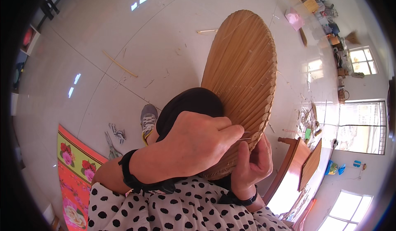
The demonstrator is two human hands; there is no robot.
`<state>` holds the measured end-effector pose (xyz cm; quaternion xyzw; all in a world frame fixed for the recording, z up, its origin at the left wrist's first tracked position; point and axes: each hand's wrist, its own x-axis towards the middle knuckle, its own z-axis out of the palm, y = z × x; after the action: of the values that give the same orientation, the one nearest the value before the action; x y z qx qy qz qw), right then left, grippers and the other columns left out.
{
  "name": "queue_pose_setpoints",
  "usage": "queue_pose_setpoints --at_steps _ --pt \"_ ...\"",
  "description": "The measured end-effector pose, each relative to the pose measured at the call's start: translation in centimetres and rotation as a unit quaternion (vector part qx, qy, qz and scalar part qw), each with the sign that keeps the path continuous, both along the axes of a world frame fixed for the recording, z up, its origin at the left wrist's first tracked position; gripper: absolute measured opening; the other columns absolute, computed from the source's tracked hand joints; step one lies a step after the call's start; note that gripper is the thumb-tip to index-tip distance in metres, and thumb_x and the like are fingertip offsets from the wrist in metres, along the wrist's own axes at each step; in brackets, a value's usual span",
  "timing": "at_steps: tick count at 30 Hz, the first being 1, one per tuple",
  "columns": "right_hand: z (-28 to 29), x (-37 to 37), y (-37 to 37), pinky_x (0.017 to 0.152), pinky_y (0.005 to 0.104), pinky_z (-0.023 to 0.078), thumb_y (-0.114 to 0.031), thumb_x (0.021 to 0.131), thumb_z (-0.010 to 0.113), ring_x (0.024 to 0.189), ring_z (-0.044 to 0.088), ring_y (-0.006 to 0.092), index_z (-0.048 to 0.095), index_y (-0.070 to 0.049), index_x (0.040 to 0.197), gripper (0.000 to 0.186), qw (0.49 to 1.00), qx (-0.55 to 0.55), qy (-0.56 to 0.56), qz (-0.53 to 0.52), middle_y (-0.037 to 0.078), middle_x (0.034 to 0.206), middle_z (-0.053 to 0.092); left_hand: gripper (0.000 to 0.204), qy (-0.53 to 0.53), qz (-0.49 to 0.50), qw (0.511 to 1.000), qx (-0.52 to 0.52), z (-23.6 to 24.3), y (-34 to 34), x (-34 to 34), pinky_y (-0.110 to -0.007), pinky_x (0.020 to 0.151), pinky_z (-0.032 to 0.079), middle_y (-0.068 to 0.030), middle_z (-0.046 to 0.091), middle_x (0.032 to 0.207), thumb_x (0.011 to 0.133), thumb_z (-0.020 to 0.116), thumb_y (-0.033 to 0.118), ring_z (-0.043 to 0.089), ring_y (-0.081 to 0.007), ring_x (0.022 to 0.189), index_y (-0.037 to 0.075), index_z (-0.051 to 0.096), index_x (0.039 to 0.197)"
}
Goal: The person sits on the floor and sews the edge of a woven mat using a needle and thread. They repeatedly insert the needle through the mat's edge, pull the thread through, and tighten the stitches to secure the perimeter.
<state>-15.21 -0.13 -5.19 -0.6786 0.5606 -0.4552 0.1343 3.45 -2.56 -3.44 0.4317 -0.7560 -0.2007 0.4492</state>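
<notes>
A large woven fan-like piece of dried straw strips (pixel 241 53), with a stitched braided rim, stands tilted in front of me against a black-covered knee (pixel 187 101). My left hand (pixel 200 138) is closed in a pinch on a thin needle-like piece (pixel 246 132) near the rim's lower right part. Just beside it my right hand (pixel 253 161) grips that rim, thumb up and fingers partly hidden behind it. Black bands circle both wrists, and polka-dot fabric covers my lap.
Scissors (pixel 111 144) and straw scraps lie on the tiled floor, near a red floral mat (pixel 70 177). A grey shoe (pixel 148 119) shows beside the knee. At right are a wooden furniture piece (pixel 288 161), windows (pixel 361 125) and assorted items along the wall.
</notes>
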Motion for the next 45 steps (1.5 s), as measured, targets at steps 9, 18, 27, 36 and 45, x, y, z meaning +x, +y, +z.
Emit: queue_pose_setpoints --at_steps 9,18,27,36,45 --pt "0.1 0.1 -0.1 0.084 0.0296 0.054 0.002 0.073 0.077 0.097 0.07 0.0248 0.067 0.007 0.118 0.046 1.0 -0.002 0.002 0.003 0.021 0.115 0.069 0.028 0.008 -0.001 1.0 -0.003 0.0 -0.1 0.0 -0.03 0.045 0.046 -0.002 0.056 0.063 0.071 0.076 0.003 0.059 -0.0191 0.053 0.006 0.07 0.098" --pt "0.2 0.0 0.0 0.085 0.0298 0.054 0.002 0.074 0.077 0.098 0.07 0.0248 0.067 0.007 0.118 0.045 1.0 0.001 0.008 0.012 0.02 0.117 0.069 0.026 -0.026 -0.004 0.999 -0.027 0.6 -0.5 0.4 -0.03 0.044 0.045 -0.0005 0.054 0.062 0.069 0.075 0.004 0.058 -0.018 0.052 0.008 0.072 0.095" --pt "0.7 0.7 -0.8 0.077 0.0293 0.055 0.002 0.071 0.078 0.089 0.07 0.0245 0.069 0.006 0.115 0.046 0.998 -0.027 -0.023 0.044 0.018 0.11 0.069 0.024 -0.051 -0.059 0.997 -0.023 1.2 -2.6 1.5 -0.031 0.042 0.039 -0.0019 0.05 0.06 0.072 0.074 -0.001 0.051 -0.0185 0.047 0.007 0.072 0.094" --pt "0.0 1.1 -1.2 0.073 0.0303 0.054 -0.001 0.067 0.082 0.085 0.066 0.0255 0.069 0.004 0.113 0.048 0.99 -0.022 -0.121 0.07 0.016 0.104 0.067 0.021 -0.055 -0.084 0.994 0.053 2.0 -2.9 1.4 -0.03 0.043 0.037 -0.0033 0.054 0.061 0.077 0.073 -0.004 0.052 -0.019 0.048 0.006 0.072 0.096" --pt "-0.9 1.3 -1.6 0.071 0.0345 0.053 -0.003 0.065 0.082 0.083 0.063 0.0279 0.069 0.005 0.111 0.049 0.974 -0.055 -0.194 0.099 0.015 0.104 0.065 0.016 -0.042 -0.087 0.987 0.13 2.1 -2.2 1.4 -0.026 0.045 0.04 -0.0059 0.057 0.06 0.087 0.069 -0.003 0.056 -0.0141 0.049 0.003 0.072 0.102"
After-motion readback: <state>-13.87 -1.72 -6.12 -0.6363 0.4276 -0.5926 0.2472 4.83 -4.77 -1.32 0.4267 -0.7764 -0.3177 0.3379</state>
